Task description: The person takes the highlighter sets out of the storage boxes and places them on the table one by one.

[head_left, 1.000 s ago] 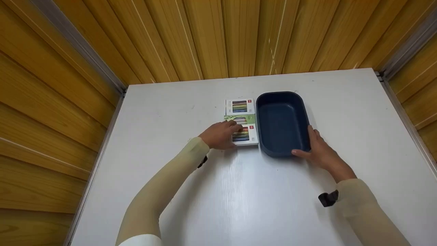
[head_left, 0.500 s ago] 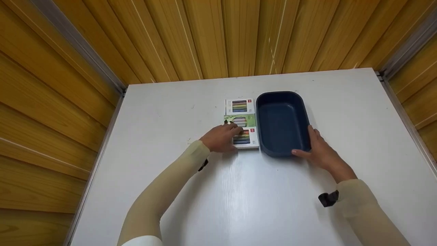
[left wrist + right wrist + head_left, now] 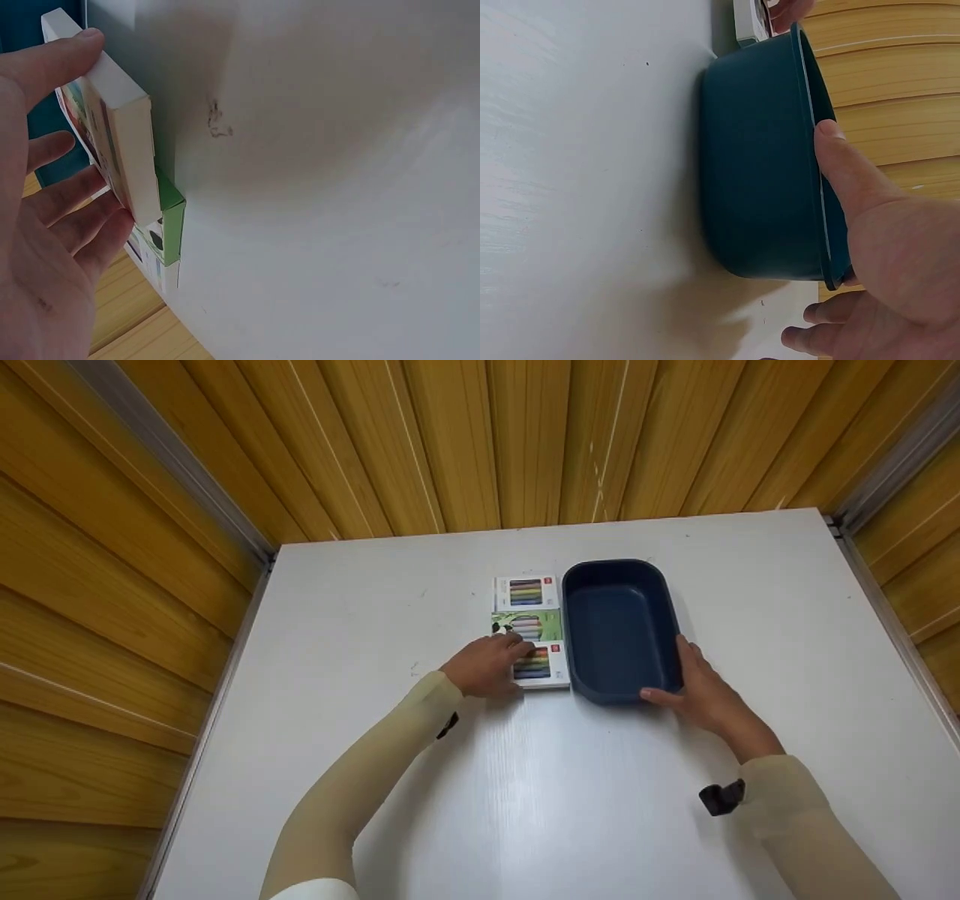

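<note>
The left hand (image 3: 484, 664) holds the nearest white crayon box (image 3: 553, 669), thumb at its near edge and fingertips over its top. Through the box's window, a row of coloured sticks shows. In the left wrist view, this box (image 3: 127, 97) stands between thumb and fingers, a little higher than the green box (image 3: 172, 225) behind it. At the near right corner of a dark blue bin (image 3: 619, 637), the right hand (image 3: 709, 694) has its thumb over the rim and fingers along the outer side. In the right wrist view the thumb presses the bin's rim (image 3: 810, 97).
Behind the held box lie a green box (image 3: 551, 624) and another white crayon box (image 3: 526, 594), lined up along the bin's left side. The white table (image 3: 360, 607) extends around them, with wood-look panels (image 3: 525, 442) behind and at both sides.
The left hand has drawn the nearest crayon box slightly toward the person, uncovering more of the green box. The right hand and the bin have stayed in place.
</note>
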Tool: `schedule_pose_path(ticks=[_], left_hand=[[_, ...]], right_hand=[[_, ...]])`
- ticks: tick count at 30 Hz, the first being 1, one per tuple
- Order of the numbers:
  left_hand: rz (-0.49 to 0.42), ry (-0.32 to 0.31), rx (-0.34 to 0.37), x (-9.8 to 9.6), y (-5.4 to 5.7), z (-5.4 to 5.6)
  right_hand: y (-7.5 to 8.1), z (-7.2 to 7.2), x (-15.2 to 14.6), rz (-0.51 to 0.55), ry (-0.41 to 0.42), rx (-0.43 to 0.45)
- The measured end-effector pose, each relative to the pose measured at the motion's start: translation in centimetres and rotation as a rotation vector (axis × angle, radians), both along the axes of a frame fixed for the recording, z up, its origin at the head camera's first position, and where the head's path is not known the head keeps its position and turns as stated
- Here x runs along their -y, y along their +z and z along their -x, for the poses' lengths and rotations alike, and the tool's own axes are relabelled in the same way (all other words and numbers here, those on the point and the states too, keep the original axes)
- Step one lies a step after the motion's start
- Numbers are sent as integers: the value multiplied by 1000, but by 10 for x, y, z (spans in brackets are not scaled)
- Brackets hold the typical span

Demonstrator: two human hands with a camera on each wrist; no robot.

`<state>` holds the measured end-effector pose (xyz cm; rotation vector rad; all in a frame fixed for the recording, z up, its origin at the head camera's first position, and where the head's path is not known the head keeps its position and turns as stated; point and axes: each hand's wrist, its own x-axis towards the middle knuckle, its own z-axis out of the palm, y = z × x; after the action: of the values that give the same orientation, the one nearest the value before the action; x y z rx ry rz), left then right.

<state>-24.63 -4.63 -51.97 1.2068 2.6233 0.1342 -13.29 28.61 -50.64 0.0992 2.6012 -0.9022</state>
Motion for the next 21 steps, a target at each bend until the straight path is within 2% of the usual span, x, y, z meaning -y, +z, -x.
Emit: schedule_pose_path(ticks=[11,21], left_hand=[[-1,8,27,-1,0,-5],[-9,-14,-2,0,-5,-8]], right_hand=[[1,0,1,12,-17,18],[1,1,1,13,-12,26]])
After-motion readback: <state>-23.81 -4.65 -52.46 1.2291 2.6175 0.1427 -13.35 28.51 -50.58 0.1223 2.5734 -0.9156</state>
